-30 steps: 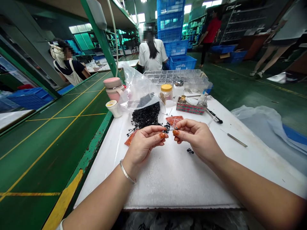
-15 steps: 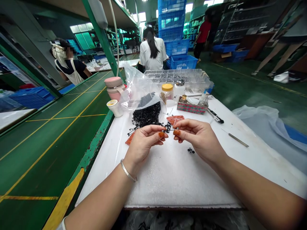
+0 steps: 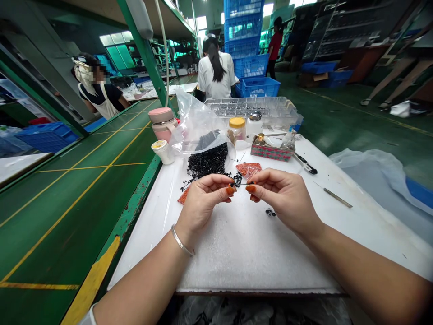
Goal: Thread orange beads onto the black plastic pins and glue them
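Between my hands stretches a thin black pin-like part (image 3: 241, 184), roughly level above the white tabletop. My left hand (image 3: 204, 197) pinches its left end between thumb and fingers. The right end is pinched by my right hand (image 3: 287, 198); the fingertips cover both ends. Behind my left hand lies a heap of small black stemmed parts (image 3: 208, 160), spilling from a clear plastic bag (image 3: 189, 117). A bag of tiny orange pieces (image 3: 248, 169) lies just beyond my fingers, and another orange bag (image 3: 183, 197) is partly hidden by my left hand. Several small black rings (image 3: 270, 212) rest below my right hand.
A pink thermos (image 3: 162, 123), white tub (image 3: 163, 151), yellow-lidded jar (image 3: 237, 130) and patterned box (image 3: 272, 151) line the back. A box cutter (image 3: 306, 164) and thin needle-like tool (image 3: 337, 197) lie right. Behind are compartment trays (image 3: 250, 107); a green conveyor belt (image 3: 77, 189) runs left.
My right hand has shifted slightly right, and more of the thin black part shows between the fingertips. My left hand keeps its pinch. In the background, the person in red has moved left.
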`<state>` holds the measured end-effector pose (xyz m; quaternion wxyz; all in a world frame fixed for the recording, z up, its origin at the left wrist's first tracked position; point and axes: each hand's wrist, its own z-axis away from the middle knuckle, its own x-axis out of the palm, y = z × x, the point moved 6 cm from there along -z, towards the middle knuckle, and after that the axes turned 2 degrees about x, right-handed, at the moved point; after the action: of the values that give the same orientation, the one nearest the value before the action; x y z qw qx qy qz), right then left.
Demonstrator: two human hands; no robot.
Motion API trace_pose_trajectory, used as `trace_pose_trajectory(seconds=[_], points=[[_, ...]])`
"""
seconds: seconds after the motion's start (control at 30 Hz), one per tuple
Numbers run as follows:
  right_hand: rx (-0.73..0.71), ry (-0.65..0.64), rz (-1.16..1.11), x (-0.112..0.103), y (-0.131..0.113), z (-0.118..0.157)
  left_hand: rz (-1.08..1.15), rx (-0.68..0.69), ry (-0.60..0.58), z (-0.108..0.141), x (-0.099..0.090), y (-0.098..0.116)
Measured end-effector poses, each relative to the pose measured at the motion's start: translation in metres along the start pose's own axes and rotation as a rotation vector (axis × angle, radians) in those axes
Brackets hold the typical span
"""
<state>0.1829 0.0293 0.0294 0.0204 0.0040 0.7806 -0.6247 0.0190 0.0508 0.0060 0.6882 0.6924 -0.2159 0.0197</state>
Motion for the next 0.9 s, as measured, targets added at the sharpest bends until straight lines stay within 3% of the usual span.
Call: trace_pose_trajectory(seconds=[0.9], points=[[-0.207, 0.101, 0.216, -0.005, -0.007, 0.006, -0.191, 0.185, 0.053, 0.006, 0.000, 0.014]])
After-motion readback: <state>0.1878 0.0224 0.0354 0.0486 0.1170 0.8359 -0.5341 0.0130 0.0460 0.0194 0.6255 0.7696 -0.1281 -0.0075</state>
